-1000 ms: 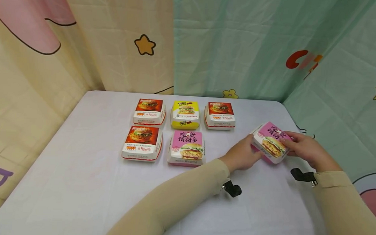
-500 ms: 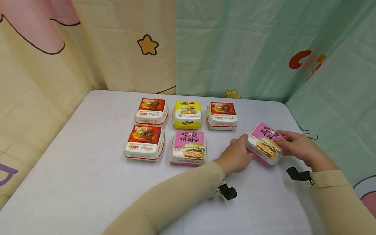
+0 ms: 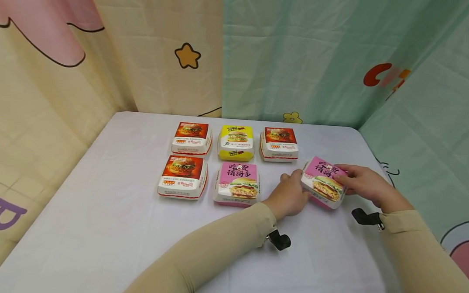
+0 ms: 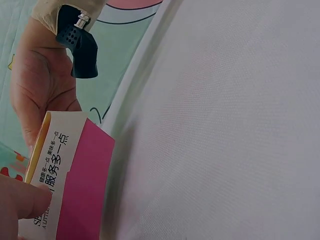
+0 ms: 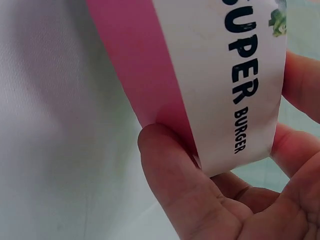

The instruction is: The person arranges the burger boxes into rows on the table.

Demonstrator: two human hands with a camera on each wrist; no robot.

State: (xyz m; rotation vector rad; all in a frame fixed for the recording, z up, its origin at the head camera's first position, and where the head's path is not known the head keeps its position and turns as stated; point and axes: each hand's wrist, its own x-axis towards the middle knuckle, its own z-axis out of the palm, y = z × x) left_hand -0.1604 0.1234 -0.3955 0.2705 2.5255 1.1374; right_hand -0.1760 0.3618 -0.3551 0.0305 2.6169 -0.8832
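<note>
Between my two hands is a pink-and-white burger box (image 3: 324, 182), turned at an angle at the right of the table. My left hand (image 3: 289, 195) grips its left side, and in the left wrist view a fingertip (image 4: 37, 201) presses the printed side wall. On the opposite side, my right hand (image 3: 364, 185) holds the box with fingers on the lid and side. The right wrist view gives a close look at the white wall (image 5: 220, 90) lettered "SUPER BURGER", pinched at its corner. Left of my left hand sits a matching pink burger box (image 3: 237, 184).
Along the back stand a red-and-white box (image 3: 191, 139), a yellow box (image 3: 236, 143) and another red-and-white box (image 3: 279, 145). In front of the left one is a further red-and-white box (image 3: 183, 177). Printed curtains (image 3: 301, 57) border the white table (image 3: 97, 228).
Both hands have carried the pink burger box leftward and slightly nearer, towards the matching box. The scene has shifted a little right in the head view. The other boxes stay in place.
</note>
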